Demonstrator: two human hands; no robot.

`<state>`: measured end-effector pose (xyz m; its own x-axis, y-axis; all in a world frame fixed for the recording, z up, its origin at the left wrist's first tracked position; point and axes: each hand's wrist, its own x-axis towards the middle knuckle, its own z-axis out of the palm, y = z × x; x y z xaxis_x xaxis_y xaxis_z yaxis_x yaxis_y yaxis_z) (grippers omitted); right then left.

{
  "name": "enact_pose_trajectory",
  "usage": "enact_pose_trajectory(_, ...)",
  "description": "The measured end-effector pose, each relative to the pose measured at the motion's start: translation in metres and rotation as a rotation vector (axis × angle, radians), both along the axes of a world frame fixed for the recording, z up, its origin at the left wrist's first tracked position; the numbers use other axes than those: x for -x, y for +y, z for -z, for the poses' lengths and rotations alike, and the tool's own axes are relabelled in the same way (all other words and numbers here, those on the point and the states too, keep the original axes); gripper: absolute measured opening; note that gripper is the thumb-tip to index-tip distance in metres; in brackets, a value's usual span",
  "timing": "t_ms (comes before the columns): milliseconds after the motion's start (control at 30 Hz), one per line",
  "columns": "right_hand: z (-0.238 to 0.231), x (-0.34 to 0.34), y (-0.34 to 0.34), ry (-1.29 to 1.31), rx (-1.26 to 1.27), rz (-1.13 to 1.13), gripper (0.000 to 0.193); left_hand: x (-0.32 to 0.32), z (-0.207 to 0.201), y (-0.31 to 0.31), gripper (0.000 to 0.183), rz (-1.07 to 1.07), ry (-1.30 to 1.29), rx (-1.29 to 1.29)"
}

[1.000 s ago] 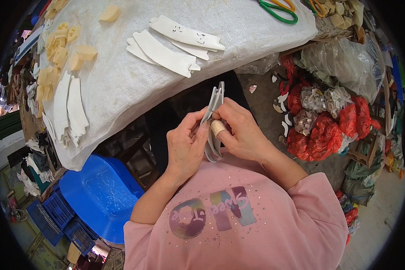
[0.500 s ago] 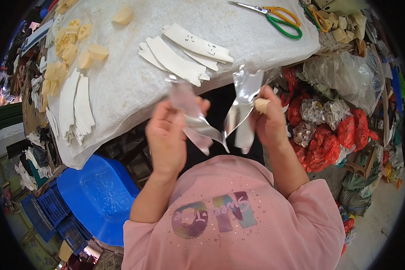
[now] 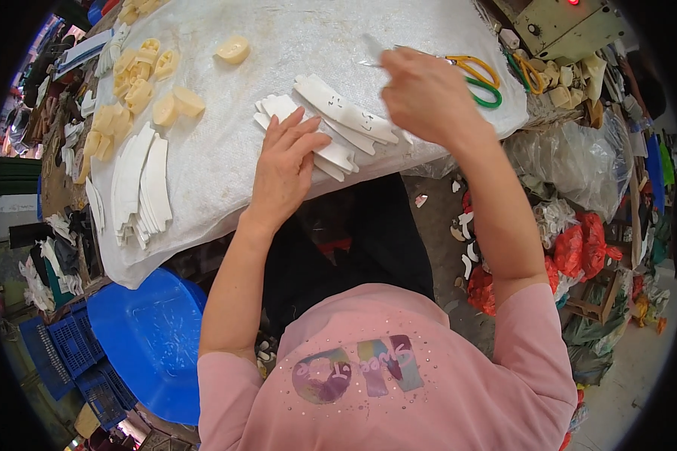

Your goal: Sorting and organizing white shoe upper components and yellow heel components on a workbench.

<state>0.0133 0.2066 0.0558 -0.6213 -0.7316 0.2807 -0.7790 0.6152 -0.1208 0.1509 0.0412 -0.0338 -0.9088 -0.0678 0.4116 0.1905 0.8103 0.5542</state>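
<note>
White sheeting (image 3: pixel 226 135) covers the table in the head view; the left hand (image 3: pixel 286 165), fingers loosely spread, lies over the nearer white strips (image 3: pixel 337 156), whose long axis slants from upper left to lower right beneath it; the marked strip (image 3: pixel 342 109) lies between the hands, beyond the left fingers; the right hand (image 3: pixel 425 98), curled and blurred, sits farther out beside the scissors (image 3: pixel 489 99); I cannot tell whether it pinches the pale piece (image 3: pixel 374 46) at its fingertips.
</note>
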Motion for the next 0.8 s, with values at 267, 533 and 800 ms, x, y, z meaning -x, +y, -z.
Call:
enact_pose_trajectory(267, 0.041, -0.017, -0.048, -0.238, -0.198, -0.126, 0.038, 0.001, 0.001, 0.002, 0.035, 0.022, 0.011, -0.058)
enact_pose_trajectory(533, 0.036, -0.014, -0.017, -0.182, -0.056, -0.087, 0.048, -0.004, -0.001, 0.000, 0.030, 0.050, 0.031, -0.017)
enact_pose_trajectory(800, 0.044, -0.023, -0.025, -0.142, -0.061, -0.021, 0.042, -0.009, 0.002, -0.001, 0.037, 0.007, 0.041, -0.060)
